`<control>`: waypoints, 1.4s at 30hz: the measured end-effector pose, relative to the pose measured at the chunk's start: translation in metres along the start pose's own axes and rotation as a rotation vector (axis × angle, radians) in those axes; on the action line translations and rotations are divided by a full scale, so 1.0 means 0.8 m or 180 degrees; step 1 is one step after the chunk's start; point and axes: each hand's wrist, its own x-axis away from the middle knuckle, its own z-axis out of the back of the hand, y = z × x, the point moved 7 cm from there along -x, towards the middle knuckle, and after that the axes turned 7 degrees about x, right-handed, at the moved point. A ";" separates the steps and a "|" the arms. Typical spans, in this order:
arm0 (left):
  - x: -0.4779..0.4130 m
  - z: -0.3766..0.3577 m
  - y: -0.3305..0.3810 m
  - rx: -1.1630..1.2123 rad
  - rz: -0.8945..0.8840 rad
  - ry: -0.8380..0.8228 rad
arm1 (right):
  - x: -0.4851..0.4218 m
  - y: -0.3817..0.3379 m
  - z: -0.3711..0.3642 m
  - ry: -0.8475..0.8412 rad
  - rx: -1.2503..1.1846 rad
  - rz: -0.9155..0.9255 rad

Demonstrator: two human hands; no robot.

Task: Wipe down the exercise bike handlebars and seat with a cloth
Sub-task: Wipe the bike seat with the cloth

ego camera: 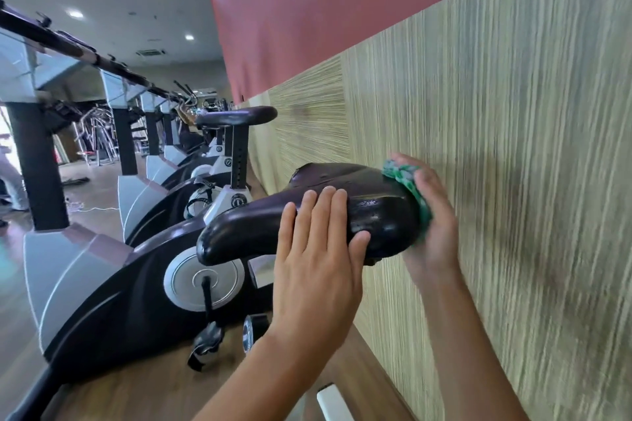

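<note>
The glossy black padded bike seat (342, 202) sits at centre frame. The left hand (318, 249) lies on it at 6 o'clock, fingers straight. At 3 o'clock, the right hand (431, 215) clamps a crumpled green cloth (407, 181) against the seat's rear edge.

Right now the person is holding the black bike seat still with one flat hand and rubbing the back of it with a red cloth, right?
Nearly. The cloth is green and white, not red; the head view shows it. The rest holds: the left hand lies flat on the black seat, and the right hand rubs its back end.
</note>
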 end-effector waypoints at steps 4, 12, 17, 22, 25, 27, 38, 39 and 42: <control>0.002 -0.006 0.000 -0.0117 -0.0001 0.0000 | -0.014 0.005 -0.005 -0.0286 0.0037 -0.0204; -0.002 0.007 -0.002 0.0170 0.0017 0.0002 | 0.030 -0.060 -0.025 -0.0219 0.2262 0.0422; 0.023 0.051 -0.066 0.0529 0.0669 0.0805 | 0.094 -0.062 -0.084 0.0407 0.4521 0.1639; 0.057 0.056 -0.147 0.1804 0.1356 0.1101 | 0.140 0.034 -0.191 0.0036 0.4716 0.1958; 0.060 0.062 -0.183 0.2752 0.1513 0.1227 | 0.141 0.057 -0.234 0.0012 0.4467 0.1835; 0.061 0.068 -0.202 0.2899 0.1600 0.1260 | 0.133 0.060 -0.257 -0.0153 0.4637 0.1868; 0.046 0.091 -0.125 0.2454 0.1131 0.0780 | 0.119 0.033 -0.233 -0.1146 0.1785 -0.0011; 0.047 0.085 -0.121 0.2185 0.1054 0.0664 | 0.118 0.028 -0.229 -0.1117 0.1628 -0.0112; 0.048 0.065 -0.116 0.1007 0.0762 0.0391 | 0.102 0.001 -0.213 -0.0829 0.2071 0.0080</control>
